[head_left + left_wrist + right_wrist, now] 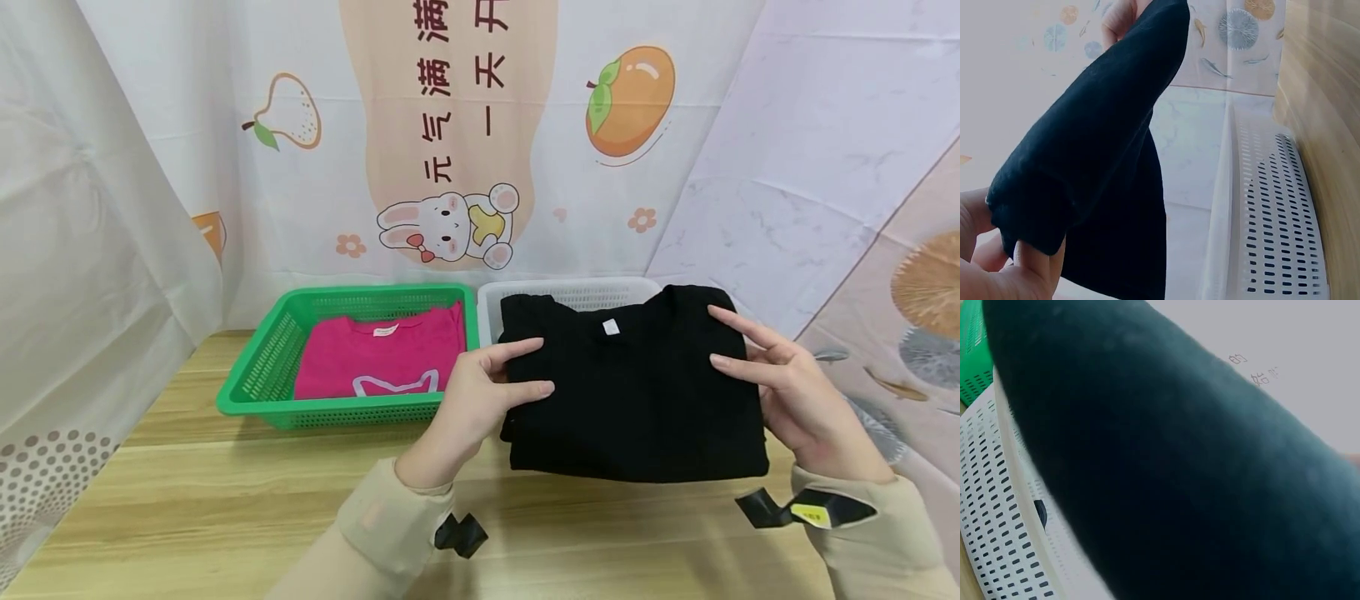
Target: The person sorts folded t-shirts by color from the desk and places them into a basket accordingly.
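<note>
A folded black T-shirt (637, 400) with a small white neck label is held up between both hands, in front of and over the white basket (570, 293). My left hand (480, 400) grips its left side, two fingers lying on the front face and others behind the cloth. At the opposite side my right hand (787, 392) pinches the edge the same way. In the left wrist view the folded shirt (1085, 137) hangs above the basket's perforated wall (1279, 219). Dark cloth (1166, 462) fills most of the right wrist view and hides the right fingers there.
Left of the white basket stands a green basket (247, 367), holding a folded pink T-shirt (382, 358) with a white star outline. Both baskets sit on a wooden table (187, 500) against a printed curtain (300, 208). Another curtain hangs along the right side.
</note>
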{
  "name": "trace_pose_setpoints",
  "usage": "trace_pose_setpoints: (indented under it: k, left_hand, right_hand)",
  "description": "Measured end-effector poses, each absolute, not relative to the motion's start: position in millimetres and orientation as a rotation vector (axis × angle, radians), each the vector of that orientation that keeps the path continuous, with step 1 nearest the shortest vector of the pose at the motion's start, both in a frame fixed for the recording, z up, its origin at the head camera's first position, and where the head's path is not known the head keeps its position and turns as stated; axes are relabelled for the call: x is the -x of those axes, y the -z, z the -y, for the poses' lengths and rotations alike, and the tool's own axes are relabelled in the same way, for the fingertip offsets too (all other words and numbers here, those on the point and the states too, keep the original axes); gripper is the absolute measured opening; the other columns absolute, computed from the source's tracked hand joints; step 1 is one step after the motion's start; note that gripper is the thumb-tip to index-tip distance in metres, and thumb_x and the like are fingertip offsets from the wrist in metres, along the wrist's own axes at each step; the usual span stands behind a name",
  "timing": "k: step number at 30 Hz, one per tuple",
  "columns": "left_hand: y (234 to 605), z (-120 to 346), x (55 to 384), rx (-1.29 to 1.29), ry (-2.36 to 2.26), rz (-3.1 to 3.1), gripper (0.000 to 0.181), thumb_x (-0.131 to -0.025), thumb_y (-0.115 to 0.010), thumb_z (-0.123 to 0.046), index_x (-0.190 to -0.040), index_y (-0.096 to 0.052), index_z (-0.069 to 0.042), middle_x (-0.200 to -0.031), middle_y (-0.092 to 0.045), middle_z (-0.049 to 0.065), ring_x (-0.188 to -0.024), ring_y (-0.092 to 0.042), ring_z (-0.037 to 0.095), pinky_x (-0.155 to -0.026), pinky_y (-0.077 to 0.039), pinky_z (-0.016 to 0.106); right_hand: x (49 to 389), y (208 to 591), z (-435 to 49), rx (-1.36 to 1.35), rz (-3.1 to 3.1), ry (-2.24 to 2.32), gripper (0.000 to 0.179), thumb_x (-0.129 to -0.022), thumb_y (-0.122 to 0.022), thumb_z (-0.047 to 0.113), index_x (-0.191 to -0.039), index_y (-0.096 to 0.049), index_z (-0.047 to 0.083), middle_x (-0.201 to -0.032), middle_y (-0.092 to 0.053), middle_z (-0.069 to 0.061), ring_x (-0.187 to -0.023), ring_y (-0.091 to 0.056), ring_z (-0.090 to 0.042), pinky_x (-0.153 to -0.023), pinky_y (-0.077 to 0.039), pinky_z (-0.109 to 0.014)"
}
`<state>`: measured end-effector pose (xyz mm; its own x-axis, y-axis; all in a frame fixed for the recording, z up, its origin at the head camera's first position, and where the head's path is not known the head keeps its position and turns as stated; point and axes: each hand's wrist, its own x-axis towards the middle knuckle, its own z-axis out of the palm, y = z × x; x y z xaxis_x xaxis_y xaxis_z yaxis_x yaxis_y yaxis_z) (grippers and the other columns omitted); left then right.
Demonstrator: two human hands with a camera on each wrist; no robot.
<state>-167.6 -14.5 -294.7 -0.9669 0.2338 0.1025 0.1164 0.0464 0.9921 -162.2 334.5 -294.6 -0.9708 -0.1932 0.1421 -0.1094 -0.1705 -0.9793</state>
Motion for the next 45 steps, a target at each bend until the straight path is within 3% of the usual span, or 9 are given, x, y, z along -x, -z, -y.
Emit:
trace_pose_setpoints:
  k: [4, 7, 18, 25, 30, 33, 35, 43, 45]
  left_hand:
    - [293, 12, 173, -0.321, -2.115, -2.180, 0.048, -0.084, -0.078, -0.012, -0.130, -0.067, -0.021, -0.149, -0.050, -0.002, -0.133, -0.044, 0.018, -0.098, -0.052, 0.033]
    - [294, 10, 179, -0.276, -2.130, -2.161, 0.048, -0.085, -0.077, -0.013, -0.131, -0.067, -0.023, -0.150, -0.047, -0.002, -0.132, -0.044, 0.020, -0.093, -0.053, 0.030]
    - [294, 5, 202, -0.307, -2.110, -2.169, 0.055, -0.086, -0.076, -0.012, -0.136, -0.061, -0.027, -0.138, -0.057, 0.001, -0.121, -0.054, 0.021, -0.097, -0.052, 0.035]
    - [299, 7, 213, -0.361, -2.101, -2.226, 0.057, -0.089, -0.070, -0.006, -0.141, -0.057, -0.023, -0.135, -0.058, 0.005, -0.123, -0.049, 0.020, -0.098, -0.050, 0.035]
    - [304, 6, 225, -0.356, -2.135, -2.257, 0.055, -0.090, -0.069, -0.005, -0.141, -0.057, -0.021, -0.135, -0.057, 0.006, -0.121, -0.046, 0.018, -0.093, -0.050, 0.029]
    - [306, 5, 231, -0.348, -2.139, -2.271, 0.054, -0.090, -0.069, -0.006, -0.141, -0.057, -0.020, -0.142, -0.053, 0.004, -0.120, -0.044, 0.017, -0.089, -0.049, 0.026]
    - [307, 4, 234, -0.345, -2.140, -2.273, 0.052, -0.091, -0.069, -0.007, -0.140, -0.058, -0.020, -0.138, -0.055, 0.006, -0.116, -0.045, 0.017, -0.084, -0.048, 0.024]
    - [308, -2, 245, -0.305, -2.189, -2.261, 0.047, -0.092, -0.069, -0.008, -0.137, -0.061, -0.018, -0.144, -0.054, 0.007, -0.133, -0.047, 0.021, -0.106, -0.048, 0.037]
    - [308, -3, 250, -0.287, -2.189, -2.277, 0.046, -0.092, -0.069, -0.007, -0.136, -0.062, -0.017, -0.144, -0.054, 0.007, -0.134, -0.047, 0.022, -0.107, -0.047, 0.037]
  right_hand:
    - [168, 286, -331, 0.328, -2.054, 2.322, 0.057, -0.099, -0.051, -0.006, -0.148, -0.047, 0.023, -0.079, -0.036, 0.010, -0.115, -0.040, 0.005, -0.081, -0.047, -0.007]
    - [173, 280, -329, 0.299, -2.102, 2.320, 0.057, -0.097, -0.054, -0.005, -0.147, -0.049, 0.020, -0.087, -0.041, 0.013, -0.123, -0.025, 0.000, -0.091, -0.044, -0.008]
    - [195, 266, -327, 0.240, -2.052, 2.346, 0.049, -0.094, -0.059, -0.008, -0.128, -0.067, 0.026, -0.065, -0.049, 0.005, -0.078, -0.069, -0.010, -0.071, -0.058, -0.024]
    - [211, 260, -327, 0.271, -2.123, 2.241, 0.047, -0.095, -0.060, -0.002, -0.129, -0.067, 0.031, -0.060, -0.034, 0.013, -0.055, -0.046, -0.004, -0.057, -0.045, -0.014]
    - [225, 256, -327, 0.218, -2.220, 2.172, 0.049, -0.095, -0.063, 0.003, -0.134, -0.062, 0.032, -0.102, -0.058, 0.006, -0.052, -0.039, -0.004, -0.052, -0.039, -0.015]
    - [232, 254, -326, 0.155, -2.253, 2.163, 0.051, -0.094, -0.065, 0.004, -0.138, -0.059, 0.030, -0.163, -0.017, -0.002, -0.065, -0.044, 0.000, -0.053, -0.037, -0.013]
    - [235, 254, -327, 0.127, -2.239, 2.191, 0.051, -0.093, -0.066, 0.002, -0.136, -0.061, 0.029, -0.166, 0.001, 0.003, -0.067, -0.042, 0.000, -0.053, -0.037, -0.012]
    - [250, 256, -324, -0.007, -2.340, 2.166, 0.047, -0.091, -0.070, 0.007, -0.132, -0.063, 0.030, -0.165, -0.015, -0.004, -0.123, -0.048, 0.003, -0.077, -0.051, -0.010]
    - [254, 257, -322, -0.031, -2.343, 2.210, 0.044, -0.089, -0.072, 0.006, -0.127, -0.068, 0.030, -0.160, -0.027, -0.010, -0.101, -0.058, 0.007, -0.076, -0.053, -0.012]
